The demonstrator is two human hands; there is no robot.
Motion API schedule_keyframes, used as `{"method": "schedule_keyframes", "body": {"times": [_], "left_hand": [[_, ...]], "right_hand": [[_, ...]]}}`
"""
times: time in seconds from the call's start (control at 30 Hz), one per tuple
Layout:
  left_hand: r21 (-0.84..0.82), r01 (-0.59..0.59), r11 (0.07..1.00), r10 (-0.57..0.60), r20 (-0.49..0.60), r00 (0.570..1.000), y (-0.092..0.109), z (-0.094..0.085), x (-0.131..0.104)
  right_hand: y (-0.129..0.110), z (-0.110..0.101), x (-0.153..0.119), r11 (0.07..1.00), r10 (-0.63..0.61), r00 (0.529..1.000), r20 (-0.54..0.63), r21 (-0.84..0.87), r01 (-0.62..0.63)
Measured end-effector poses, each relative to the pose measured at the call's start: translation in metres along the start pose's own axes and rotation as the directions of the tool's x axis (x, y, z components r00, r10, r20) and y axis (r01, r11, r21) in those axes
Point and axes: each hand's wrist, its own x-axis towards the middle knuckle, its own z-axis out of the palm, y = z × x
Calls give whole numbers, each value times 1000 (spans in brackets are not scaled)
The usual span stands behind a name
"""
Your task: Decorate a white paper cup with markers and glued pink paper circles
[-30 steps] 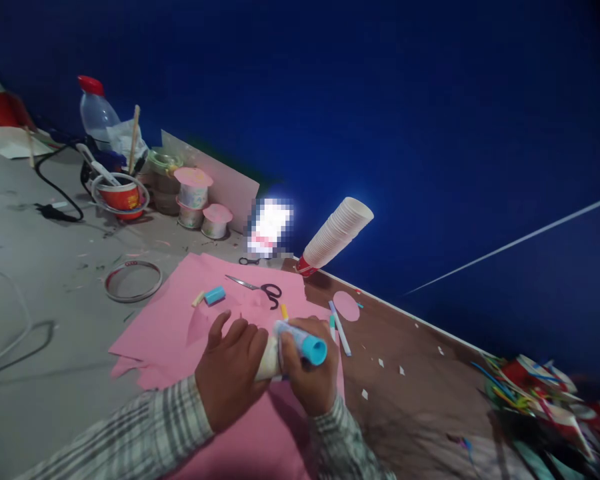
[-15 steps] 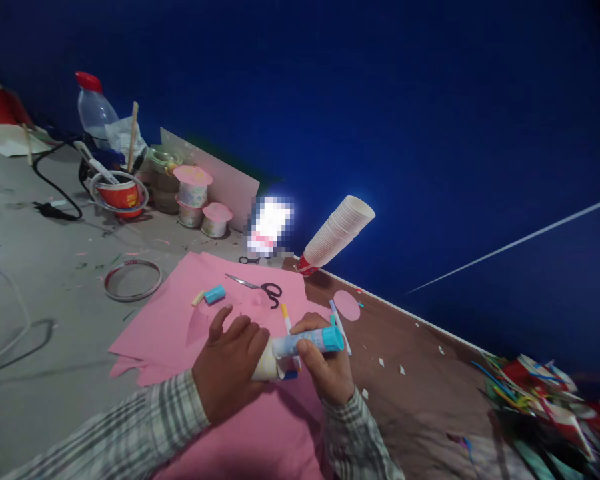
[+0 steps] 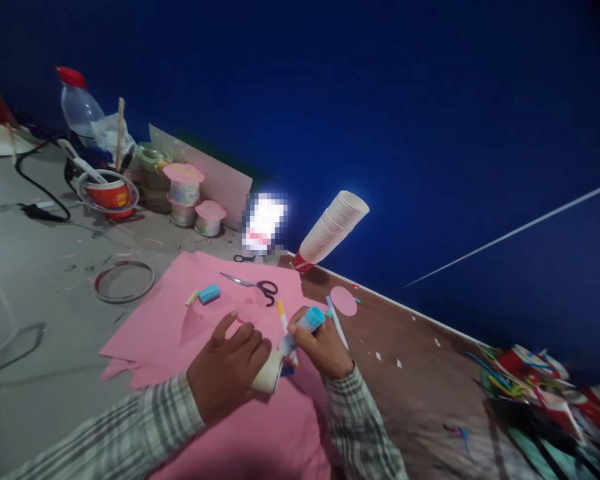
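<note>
My left hand (image 3: 229, 363) is closed round a small white paper cup (image 3: 269, 375), lying on its side with its rim towards the right. In my right hand (image 3: 325, 345) is a glue stick (image 3: 303, 327) with a turquoise end pointing up. Its lower tip is at the cup's rim; whether they touch I cannot tell. Beneath both hands lies pink paper (image 3: 155, 320). Black-handled scissors (image 3: 255, 287), a turquoise cap (image 3: 209, 294) and a yellow-ended marker (image 3: 281, 312) rest on it, just beyond my hands.
A tall stack of paper cups (image 3: 333, 227) leans by the blue wall. Pink-topped small cups (image 3: 184, 183), a red cup (image 3: 109, 195) of tools and a bottle (image 3: 80, 110) stand at left. A roll of tape (image 3: 124, 281) lies nearer. Scraps are heaped (image 3: 540, 380) at right.
My right hand has tilted the glue stick from nearly level to steep, its turquoise end now higher, its other tip by the cup's rim. My left hand keeps the cup. The view shifted slightly.
</note>
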Motion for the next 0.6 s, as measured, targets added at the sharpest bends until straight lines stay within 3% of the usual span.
{"method": "schedule_keyframes", "body": {"times": [0.1,0.23,0.33,0.47,0.6], "left_hand": [[55,-91,994,91,-3,996,1,-3,3],[64,-115,991,113,32,993,2,-4,6],[59,-106,993,104,44,994,1,-5,7],[55,-68,996,65,39,997,0,-6,8],[10,-69,998,68,50,996,0,-9,8]], "right_hand": [[-2,-1,-1,999,10,1000,9,39,-10],[-15,4,-10,996,48,993,109,67,-55],[-25,11,-20,993,-66,987,149,-89,80],[-31,18,-31,871,-281,944,173,-368,326],[-30,14,-30,839,-319,942,104,-431,332]]}}
